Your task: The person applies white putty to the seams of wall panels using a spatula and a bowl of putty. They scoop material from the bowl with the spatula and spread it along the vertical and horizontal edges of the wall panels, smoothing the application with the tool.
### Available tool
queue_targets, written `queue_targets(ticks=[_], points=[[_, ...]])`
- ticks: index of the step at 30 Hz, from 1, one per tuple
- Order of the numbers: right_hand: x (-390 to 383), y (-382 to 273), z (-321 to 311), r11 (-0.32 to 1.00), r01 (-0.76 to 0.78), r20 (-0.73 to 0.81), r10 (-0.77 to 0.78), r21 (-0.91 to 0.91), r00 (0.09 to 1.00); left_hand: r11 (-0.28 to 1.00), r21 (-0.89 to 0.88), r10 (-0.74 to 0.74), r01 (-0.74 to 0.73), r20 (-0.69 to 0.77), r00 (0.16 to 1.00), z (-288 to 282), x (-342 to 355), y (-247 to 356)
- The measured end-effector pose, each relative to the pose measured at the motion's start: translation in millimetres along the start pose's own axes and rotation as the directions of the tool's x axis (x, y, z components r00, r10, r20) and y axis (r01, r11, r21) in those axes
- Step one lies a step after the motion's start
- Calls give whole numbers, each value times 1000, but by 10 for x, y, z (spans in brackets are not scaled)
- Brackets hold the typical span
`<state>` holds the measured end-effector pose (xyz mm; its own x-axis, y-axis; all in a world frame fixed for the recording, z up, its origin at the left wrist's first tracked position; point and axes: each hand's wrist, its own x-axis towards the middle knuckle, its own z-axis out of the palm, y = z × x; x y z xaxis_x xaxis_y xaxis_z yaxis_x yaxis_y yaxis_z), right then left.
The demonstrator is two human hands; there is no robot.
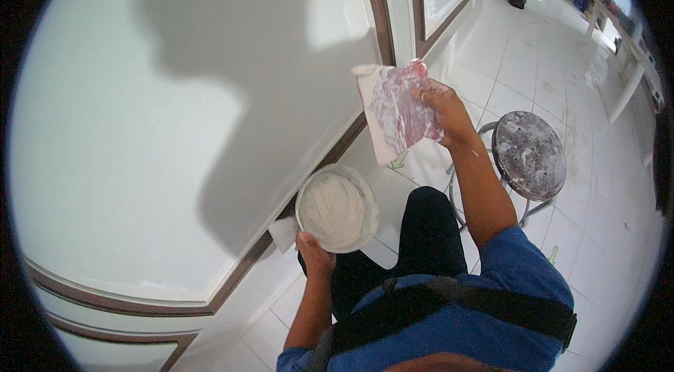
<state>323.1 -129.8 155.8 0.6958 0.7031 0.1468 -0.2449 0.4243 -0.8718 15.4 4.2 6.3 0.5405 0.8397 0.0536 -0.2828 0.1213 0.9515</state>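
The right hand [444, 111] is raised in front of the white wall panel [126, 126], fingers and thumb pinched on the right edge of a flat rectangular board [394, 111] smeared with white and reddish paste. The board looks stiff and light, though its coated face is probably slick, so the bare right edge where the fingers sit seems the safest hold. Lower down, the left hand [312, 251] is closed on the near rim of a round white bowl [337, 208], thumb on top, and it also seems to grip a small white scraper [283, 233] that juts out to the left. The bowl is nearly full of thick white putty swirled into ridges; it likely weighs a fair bit and would tip if held loosely. A paint-spattered round stool [529, 154] stands on the white tiled floor [547, 56] just right of the person's forearm.
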Motion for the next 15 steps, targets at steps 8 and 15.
queue_targets(ticks=[8, 15], points=[[499, -214, 265, 728, 507, -123, -619, -462, 776, 993, -111, -28, 51, 194, 981, -125, -160, -28], [720, -440, 563, 692, 284, -163, -504, -663, 848, 987, -148, -23, 54, 208, 978, -137, -174, 12]])
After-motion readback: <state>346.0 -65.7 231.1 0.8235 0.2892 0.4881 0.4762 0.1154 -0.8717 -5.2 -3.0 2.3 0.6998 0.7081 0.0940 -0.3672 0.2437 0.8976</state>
